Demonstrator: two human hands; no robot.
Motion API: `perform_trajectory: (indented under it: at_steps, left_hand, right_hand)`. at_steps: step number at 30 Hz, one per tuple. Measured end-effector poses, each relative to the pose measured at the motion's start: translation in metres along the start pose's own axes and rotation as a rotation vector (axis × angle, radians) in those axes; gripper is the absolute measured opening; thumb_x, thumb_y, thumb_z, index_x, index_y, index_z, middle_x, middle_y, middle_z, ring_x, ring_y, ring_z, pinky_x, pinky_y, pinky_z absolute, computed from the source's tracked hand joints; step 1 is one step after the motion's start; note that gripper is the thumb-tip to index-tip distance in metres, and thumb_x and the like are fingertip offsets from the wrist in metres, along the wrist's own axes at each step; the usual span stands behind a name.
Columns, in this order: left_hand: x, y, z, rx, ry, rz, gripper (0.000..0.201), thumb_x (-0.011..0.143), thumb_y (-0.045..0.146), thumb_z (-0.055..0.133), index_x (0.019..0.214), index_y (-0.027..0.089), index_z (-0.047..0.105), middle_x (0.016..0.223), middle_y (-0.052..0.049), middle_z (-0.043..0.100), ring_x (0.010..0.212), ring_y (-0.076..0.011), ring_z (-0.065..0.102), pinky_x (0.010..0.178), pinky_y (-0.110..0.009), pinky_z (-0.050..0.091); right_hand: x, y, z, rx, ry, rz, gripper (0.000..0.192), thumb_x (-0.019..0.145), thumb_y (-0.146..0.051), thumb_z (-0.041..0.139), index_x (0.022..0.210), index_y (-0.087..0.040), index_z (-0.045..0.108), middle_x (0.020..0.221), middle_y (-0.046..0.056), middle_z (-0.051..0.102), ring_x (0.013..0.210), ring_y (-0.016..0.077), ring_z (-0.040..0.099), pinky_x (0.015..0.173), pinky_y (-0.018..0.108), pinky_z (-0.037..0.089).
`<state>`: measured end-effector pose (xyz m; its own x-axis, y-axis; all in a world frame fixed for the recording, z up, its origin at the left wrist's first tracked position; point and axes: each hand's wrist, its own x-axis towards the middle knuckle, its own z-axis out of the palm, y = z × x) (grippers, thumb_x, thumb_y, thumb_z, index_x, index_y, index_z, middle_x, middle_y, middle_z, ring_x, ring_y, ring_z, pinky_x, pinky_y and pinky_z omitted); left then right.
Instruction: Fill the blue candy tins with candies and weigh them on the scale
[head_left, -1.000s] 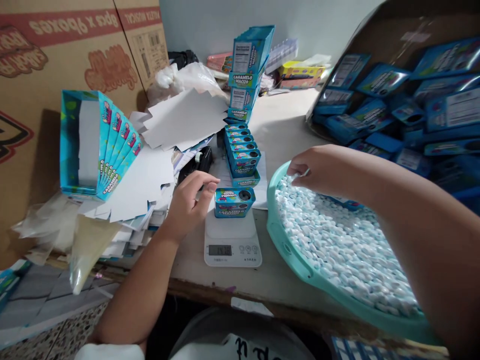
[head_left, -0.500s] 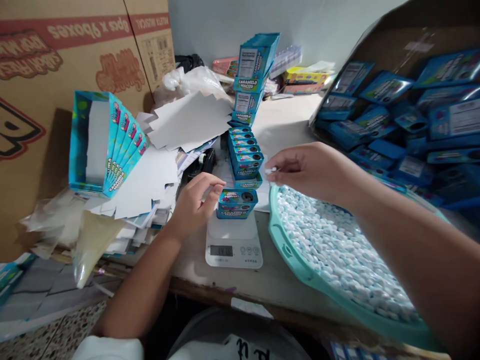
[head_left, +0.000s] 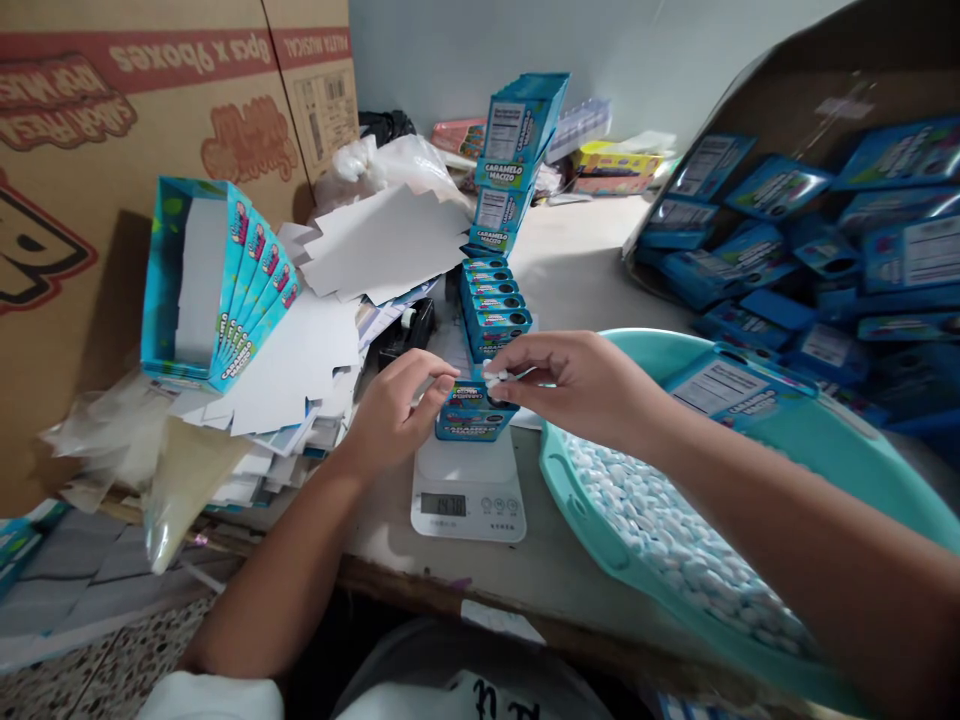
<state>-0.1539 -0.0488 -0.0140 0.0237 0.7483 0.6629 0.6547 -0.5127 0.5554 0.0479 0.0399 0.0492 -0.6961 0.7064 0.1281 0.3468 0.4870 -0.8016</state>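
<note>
Scale (head_left: 466, 487): white, nearest item on the table (head_left: 570, 270); display digits lit but too blurred to read.
Small blue box (head_left: 471, 415): stands on the scale platform, just behind the display; front printed "CARAMELO MACIZO"; round hole in the top face.
Left hand (head_left: 394, 410): fingers (head_left: 439, 380) curled, tips touching the left side of the small blue box; not closed round it.
Right hand (head_left: 577, 385): fingers pinched on a small white candy (head_left: 495, 378), held directly over the top of the small blue box.
Basin (head_left: 581, 500): teal plastic, right of the scale, partly over the table edge; filled with white-and-blue wrapped candies (head_left: 675, 540); one blue carton (head_left: 731, 385) with a nutrition label lies in it at the far side.
Paper pile (head_left: 300, 350): white die-cut blanks, left of the scale.
Tray (head_left: 217, 280): blue display tray tipped on edge, left, holding flat sleeves marked "CARAMELO MACIZO".
Row of boxes (head_left: 495, 300): same print, lined up behind the scale.
Stack (head_left: 514, 155): two taller cartons standing behind the row, "CARAMELO MACIZO" and nutrition panels legible.
Heap of cartons (head_left: 810, 240): blue, far right, text too small to read.
Cardboard case (head_left: 150, 100): far left, upside-down print "8pcs x 9boxes".
</note>
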Motion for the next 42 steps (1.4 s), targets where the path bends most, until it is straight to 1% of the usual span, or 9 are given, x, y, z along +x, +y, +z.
perform_trajectory:
  at_steps: [7,10,15,19,26,30,32,37,42]
  left_hand:
    - [0.001,0.0,0.0,0.02,0.003,-0.013,0.024,0.105,0.035,0.047,0.098,0.022,0.066,0.095,-0.005,0.072,0.09,-0.0188,0.068,0.081,-0.034,0.057]
    - [0.001,0.0,-0.001,0.018,0.006,-0.015,0.025,0.105,0.035,0.047,0.098,0.022,0.066,0.094,-0.005,0.072,0.09,-0.0184,0.068,0.08,-0.033,0.056]
    - [0.001,0.0,0.001,0.029,-0.021,0.022,0.024,0.105,0.032,0.048,0.094,0.022,0.067,0.094,-0.005,0.072,0.091,-0.0181,0.068,0.081,-0.033,0.056]
    - [0.001,-0.001,0.001,0.1,0.046,0.066,0.014,0.1,0.028,0.056,0.096,0.021,0.067,0.093,-0.005,0.071,0.089,-0.0179,0.067,0.08,-0.033,0.056]
    - [0.0,-0.003,-0.004,0.205,0.106,0.132,0.014,0.093,0.024,0.062,0.081,0.022,0.067,0.083,-0.003,0.071,0.079,-0.017,0.067,0.072,-0.031,0.055]
    - [0.002,-0.004,-0.006,0.227,0.086,0.225,0.012,0.093,0.019,0.063,0.084,0.02,0.071,0.086,-0.005,0.074,0.08,-0.0172,0.068,0.073,-0.031,0.056]
    - [0.002,-0.004,-0.006,0.248,0.053,0.261,0.013,0.094,0.019,0.062,0.086,0.019,0.072,0.089,-0.006,0.075,0.081,-0.0178,0.067,0.074,-0.032,0.056]
    - [0.0,-0.001,-0.002,0.238,-0.008,0.29,0.018,0.098,0.023,0.058,0.09,0.017,0.074,0.094,-0.009,0.074,0.086,-0.0199,0.067,0.077,-0.035,0.055]
    - [-0.002,0.003,0.002,0.185,-0.101,0.245,0.024,0.101,0.033,0.054,0.106,0.018,0.073,0.109,-0.011,0.071,0.102,-0.0237,0.065,0.09,-0.042,0.055]
  right_hand:
    - [-0.001,-0.002,-0.007,-0.175,-0.046,-0.049,0.011,0.082,-0.028,0.068,0.087,-0.023,0.077,0.086,0.002,0.077,0.075,0.0177,0.07,0.068,0.029,0.056]
    - [-0.001,-0.002,-0.009,-0.243,-0.07,-0.138,0.011,0.083,-0.025,0.067,0.087,-0.025,0.077,0.093,0.003,0.077,0.079,0.0178,0.071,0.07,0.029,0.057]
    - [-0.002,0.0,-0.008,-0.281,-0.101,-0.284,0.022,0.086,-0.018,0.061,0.099,-0.023,0.078,0.101,0.007,0.074,0.083,0.0169,0.069,0.074,0.029,0.059]
    - [-0.003,0.001,-0.01,-0.307,-0.124,-0.338,0.028,0.088,-0.016,0.06,0.11,-0.022,0.077,0.104,0.008,0.072,0.084,0.0169,0.069,0.078,0.03,0.06]
    - [-0.006,-0.001,-0.008,-0.496,-0.139,-0.486,0.039,0.096,-0.013,0.046,0.124,-0.023,0.072,0.123,0.012,0.068,0.113,0.0239,0.066,0.098,0.038,0.055]
    - [-0.005,0.004,-0.002,-0.661,-0.207,-0.529,0.043,0.102,-0.017,0.038,0.132,-0.019,0.068,0.135,0.014,0.065,0.119,0.0287,0.064,0.1,0.045,0.054]
    - [-0.005,0.004,-0.004,-0.695,-0.242,-0.541,0.043,0.101,-0.016,0.037,0.13,-0.017,0.069,0.131,0.013,0.067,0.116,0.0287,0.065,0.099,0.047,0.054]
    - [-0.006,-0.001,-0.017,-0.716,-0.241,-0.531,0.035,0.096,-0.011,0.042,0.104,-0.016,0.076,0.121,0.013,0.071,0.107,0.0244,0.067,0.095,0.04,0.055]
    - [-0.009,-0.009,-0.026,-0.742,-0.163,-0.462,0.038,0.097,-0.013,0.04,0.109,-0.018,0.075,0.122,0.011,0.071,0.101,0.021,0.069,0.089,0.035,0.055]
